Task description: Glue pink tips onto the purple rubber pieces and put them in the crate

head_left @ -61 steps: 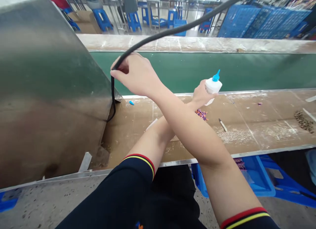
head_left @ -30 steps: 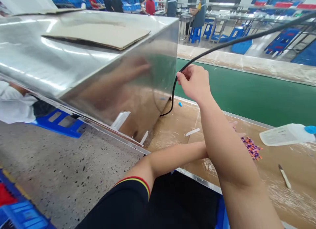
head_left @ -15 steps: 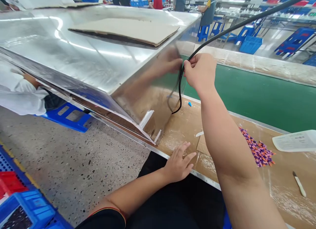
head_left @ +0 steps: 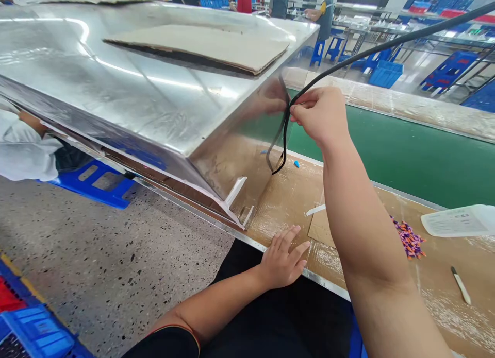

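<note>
Between thumb and fingers, my right hand [head_left: 323, 113] pinches a black cable [head_left: 371, 54] beside the end wall of a shiny metal hood [head_left: 154, 100]. From my grip the cable drops to the cardboard-covered bench [head_left: 286, 203] at the hood's foot, and its other side runs off to the upper right. My left hand [head_left: 284, 257] rests with fingers spread on the bench's front edge. A small blue piece [head_left: 296, 164] lies near the cable's lower bend. Under my right forearm are a flat cardboard piece [head_left: 320, 229] and a white strip [head_left: 316, 209].
A green conveyor belt [head_left: 417, 147] runs behind the bench. Rightward lie a pile of purple and orange bits [head_left: 412, 239], a translucent container [head_left: 460, 221] and a slim white-handled tool [head_left: 461, 286]. A cardboard sheet [head_left: 209, 46] tops the hood. Another person's white sleeve [head_left: 23, 147] shows at left.
The view has shifted slightly. My right hand keeps its pinch on the cable and sits a little lower and further right in the picture. My left hand stays on the bench edge.
</note>
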{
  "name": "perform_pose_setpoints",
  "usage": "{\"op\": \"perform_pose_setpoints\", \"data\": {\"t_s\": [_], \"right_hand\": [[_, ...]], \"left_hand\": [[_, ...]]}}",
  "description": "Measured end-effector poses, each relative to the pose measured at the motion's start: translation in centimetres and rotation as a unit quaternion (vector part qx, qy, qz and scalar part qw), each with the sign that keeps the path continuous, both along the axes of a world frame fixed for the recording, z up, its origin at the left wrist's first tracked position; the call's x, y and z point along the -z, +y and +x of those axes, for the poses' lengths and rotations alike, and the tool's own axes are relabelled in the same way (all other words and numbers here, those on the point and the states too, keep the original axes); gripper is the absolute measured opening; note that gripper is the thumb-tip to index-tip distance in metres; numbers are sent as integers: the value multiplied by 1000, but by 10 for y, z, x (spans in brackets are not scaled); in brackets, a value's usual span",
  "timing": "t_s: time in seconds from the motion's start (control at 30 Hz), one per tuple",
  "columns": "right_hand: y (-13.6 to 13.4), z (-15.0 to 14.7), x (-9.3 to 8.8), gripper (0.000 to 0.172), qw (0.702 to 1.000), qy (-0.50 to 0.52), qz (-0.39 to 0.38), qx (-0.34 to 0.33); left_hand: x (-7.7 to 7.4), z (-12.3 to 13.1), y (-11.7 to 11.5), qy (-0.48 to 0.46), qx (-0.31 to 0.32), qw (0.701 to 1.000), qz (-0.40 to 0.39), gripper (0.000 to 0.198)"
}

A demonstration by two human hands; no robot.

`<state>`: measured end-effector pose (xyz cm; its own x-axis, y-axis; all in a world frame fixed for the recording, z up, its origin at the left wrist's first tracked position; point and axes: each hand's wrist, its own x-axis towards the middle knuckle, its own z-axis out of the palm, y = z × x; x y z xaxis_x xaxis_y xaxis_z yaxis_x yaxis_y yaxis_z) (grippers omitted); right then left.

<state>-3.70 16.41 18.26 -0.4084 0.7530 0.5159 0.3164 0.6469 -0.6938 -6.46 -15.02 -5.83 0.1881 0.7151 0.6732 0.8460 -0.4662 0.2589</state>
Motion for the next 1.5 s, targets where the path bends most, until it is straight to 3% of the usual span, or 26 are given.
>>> {"op": "perform_pose_setpoints", "data": {"t_s": [0.3, 0.57, 0.8, 1.03, 1.13, 1.2, 1.27, 1.3, 1.33, 1.4, 1.47, 1.5], "right_hand": [[0, 6, 0, 16, 998, -43, 34, 13], [1, -2, 10, 15, 999, -15, -1, 39], [-13, -5, 5, 14, 997, -22, -34, 68], [-6, -3, 13, 26, 996, -55, 14, 68], [1, -2, 16, 30, 995, -65, 32, 67], [4, -2, 17, 31, 995, -67, 35, 72], [6, -2, 16, 31, 994, -71, 38, 73], [7, -2, 15, 30, 994, -76, 39, 72], [8, -2, 14, 30, 993, -83, 40, 72], [8, -2, 12, 28, 992, -95, 38, 74], [8, -2, 10, 25, 991, -99, 37, 76], [8, -2, 10, 24, 992, -97, 39, 74]], "left_hand": [[-2, -1, 1, -10, 1, 1000, 1, 47], [-3, 0, 2, -13, -9, 1000, 20, 40], [-4, -1, 2, -11, -2, 1000, 21, 43], [-6, 1, 1, -15, -6, 999, 34, 40], [-6, -1, 0, -69, 23, 997, -23, 44], [-14, -1, 6, -188, 43, 976, -100, 42], [-33, 4, 23, -374, 53, 909, -176, 38], [-46, 8, 36, -477, 59, 854, -200, 34], [-62, 12, 53, -591, 65, 774, -217, 32], [-98, 21, 93, -778, 66, 584, -221, 22], [-135, 25, 134, -891, 51, 401, -205, 18], [-152, 25, 153, -925, 39, 326, -190, 18]]}}
